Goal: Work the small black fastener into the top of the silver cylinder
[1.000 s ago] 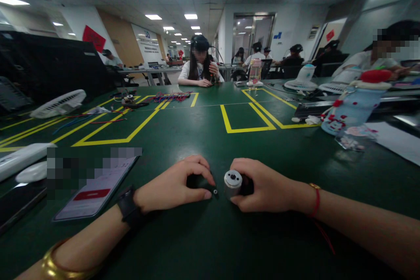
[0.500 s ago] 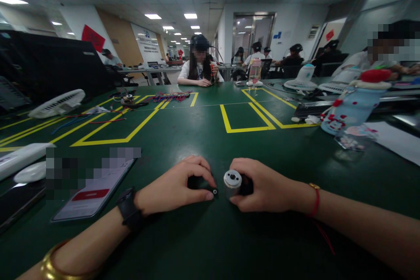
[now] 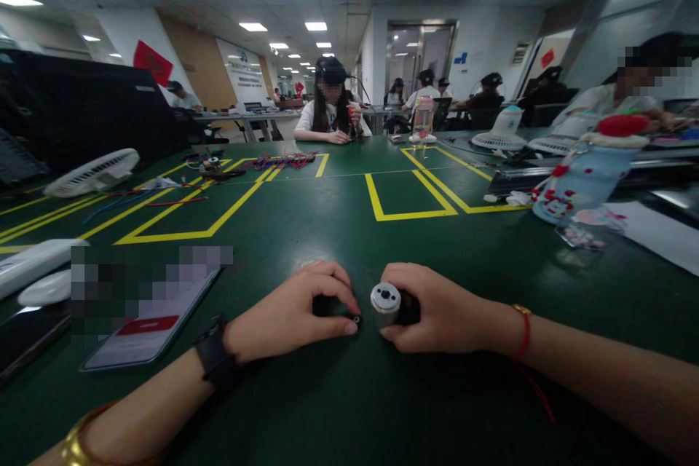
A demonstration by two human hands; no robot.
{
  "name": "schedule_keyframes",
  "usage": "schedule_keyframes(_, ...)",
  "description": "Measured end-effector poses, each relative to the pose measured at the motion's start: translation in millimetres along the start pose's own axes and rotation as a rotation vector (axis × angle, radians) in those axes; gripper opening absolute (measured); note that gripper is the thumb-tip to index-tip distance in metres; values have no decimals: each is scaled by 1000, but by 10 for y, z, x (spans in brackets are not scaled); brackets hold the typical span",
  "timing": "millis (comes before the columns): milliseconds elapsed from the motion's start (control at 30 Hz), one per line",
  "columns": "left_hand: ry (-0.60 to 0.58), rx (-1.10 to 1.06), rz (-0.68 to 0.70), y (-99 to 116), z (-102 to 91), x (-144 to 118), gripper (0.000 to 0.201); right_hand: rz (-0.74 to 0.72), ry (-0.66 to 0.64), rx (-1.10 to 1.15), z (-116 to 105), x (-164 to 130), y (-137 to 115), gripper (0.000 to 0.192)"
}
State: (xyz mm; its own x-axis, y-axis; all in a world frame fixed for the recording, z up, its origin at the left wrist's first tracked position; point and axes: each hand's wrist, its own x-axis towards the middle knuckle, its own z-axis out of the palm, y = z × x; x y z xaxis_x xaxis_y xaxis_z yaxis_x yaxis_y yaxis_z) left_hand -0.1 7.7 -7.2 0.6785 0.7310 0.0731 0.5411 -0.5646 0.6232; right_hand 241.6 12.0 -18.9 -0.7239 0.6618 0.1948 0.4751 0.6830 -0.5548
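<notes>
My left hand (image 3: pixel 289 313) rests on the green table (image 3: pixel 349 233), fingertips pinched narrow on a tiny black part (image 3: pixel 355 320) with a pale centre; it looks light and easy to lose, best nipped at its sides. Just beside it, my right hand (image 3: pixel 437 309) is wrapped around a small silver cylinder (image 3: pixel 385 301), its round end face with a dark middle hole turned toward the other hand. It looks like rigid, smooth metal, likely slippery, so I grip the barrel.
</notes>
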Motion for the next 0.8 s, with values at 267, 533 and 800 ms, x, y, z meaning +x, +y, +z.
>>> schedule_keyframes(267,69,-94,-19,-11,-9,26,11,-3,5,-11,-4,-5,-4,22)
schedule_keyframes(533,347,-182,-39,187,25,47,15,-20,40,-40,12,7,-13,23)
schedule_keyframes(800,359,-187,4,351,107,57,14,-27,38,-68,40,2,-4,22)
